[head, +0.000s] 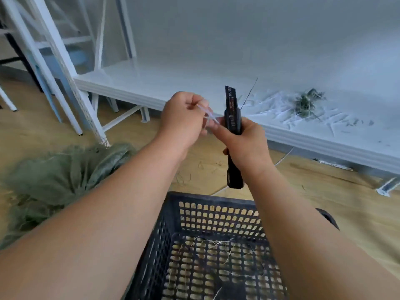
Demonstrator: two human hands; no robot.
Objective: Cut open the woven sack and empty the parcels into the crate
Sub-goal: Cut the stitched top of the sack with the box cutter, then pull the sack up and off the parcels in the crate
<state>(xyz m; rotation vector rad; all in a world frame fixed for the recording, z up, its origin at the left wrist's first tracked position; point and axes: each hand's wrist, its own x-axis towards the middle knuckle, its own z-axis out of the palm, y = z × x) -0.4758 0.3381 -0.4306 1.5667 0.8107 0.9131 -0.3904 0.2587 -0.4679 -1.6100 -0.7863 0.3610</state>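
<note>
My right hand (246, 144) grips a black utility knife (232, 126) upright, its black blade pointing up. My left hand (184, 120) pinches a thin white plastic strip (208, 114), like a cable tie, that reaches to the knife and my right fingers. Below my arms stands a black perforated plastic crate (216, 215); only loose fibre strands lie on its bottom. A green frayed woven sack (54, 180) lies crumpled on the wooden floor at the left. No parcels are in view.
A low white shelf board (194, 83) runs across behind my hands, littered with cut white strips (279, 109) and a tuft of green fibres (306, 102). White metal rack uprights (65, 72) stand at the left. The floor is wood.
</note>
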